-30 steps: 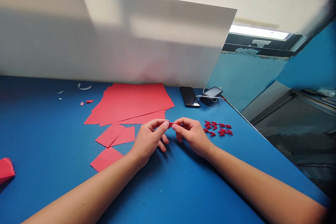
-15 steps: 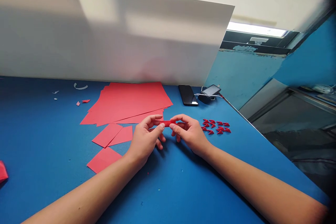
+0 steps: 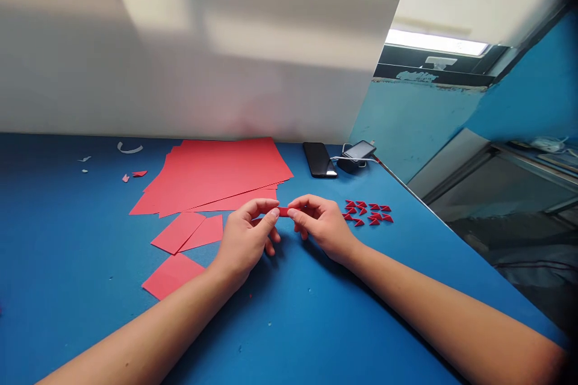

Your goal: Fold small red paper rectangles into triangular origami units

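- Both the left hand [image 3: 244, 237] and the right hand [image 3: 326, 225] are gripping one narrow strip of red paper [image 3: 283, 212], each pinching an end between thumb and forefinger.
- The strip is stretching level across the short gap between the two thumbs, above the blue counter [image 3: 289, 337], near the middle of the view.
- The remaining fingers of each hand are curling loosely underneath.
- Just beside the right hand, on its right, small folded red triangles [image 3: 360, 204] are sitting in a loose cluster.
- To the left of the left hand, three red paper rectangles [image 3: 175, 233] are lying flat; two are overlapping, and the left forearm [image 3: 180, 319] is partly covering the third, nearer one.
- Behind these, large red sheets [image 3: 226, 168] are lying in a slightly fanned stack.
- Right of the stack, a black phone [image 3: 320, 159] is lying beside a smaller device [image 3: 363, 150] with a white cable [image 3: 342, 159].
- Farther left, a curved white scrap [image 3: 130, 150] and two red scraps [image 3: 139, 174] are lying on the counter.
- Along the back, a large white board [image 3: 271, 84] is standing, with light and shadow falling across it.
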